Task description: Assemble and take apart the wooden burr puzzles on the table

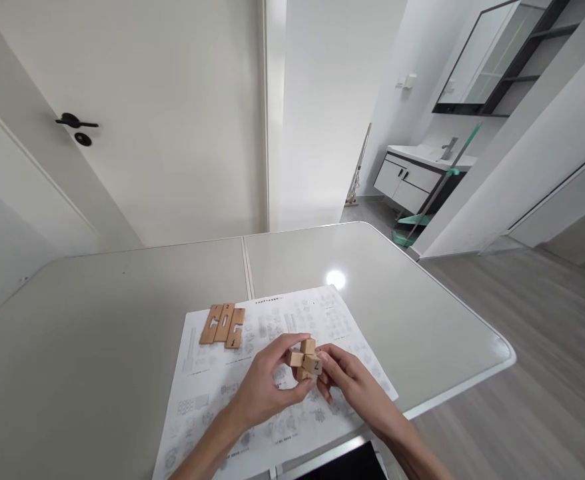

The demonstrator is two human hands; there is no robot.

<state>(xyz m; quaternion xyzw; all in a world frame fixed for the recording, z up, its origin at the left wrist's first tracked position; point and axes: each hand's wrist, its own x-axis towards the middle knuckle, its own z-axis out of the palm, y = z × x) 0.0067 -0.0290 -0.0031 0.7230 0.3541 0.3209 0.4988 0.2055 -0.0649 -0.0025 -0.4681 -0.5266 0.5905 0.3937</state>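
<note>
A knobbly lump of wooden blocks (306,360), gripped by the left hand (262,383) and right hand (356,381), is over the paper (240,373), near the front edge of the shiny table (97,347). Three flat wooden bits (222,332) lie at the paper's far left corner. Behind is a smooth door (172,120).

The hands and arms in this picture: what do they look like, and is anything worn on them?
The left hand and right hand are a person's bare hands, with no gloves visible. The forearms show no sleeves, watch, cables or markings within view.
</note>
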